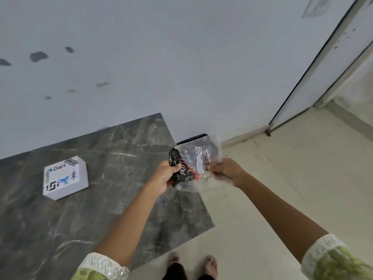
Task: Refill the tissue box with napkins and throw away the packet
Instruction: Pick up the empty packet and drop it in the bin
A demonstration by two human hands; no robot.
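Observation:
A clear plastic packet (198,164) with black and red print and a white label hangs in the air between both hands, past the table's right edge. My left hand (164,175) grips its crumpled black left end. My right hand (227,171) pinches the transparent right side. A white tissue box (65,177) with "Dart" printed on it stands on the dark marble table (113,195), well to the left of my hands. Behind the packet shows the dark rim of a bin (191,139), mostly hidden.
A pale wall with dark smudges runs behind the table. Cream floor tiles (282,188) lie to the right, with a glass door frame (314,77) at the far right. My feet (191,263) stand at the table's near right corner.

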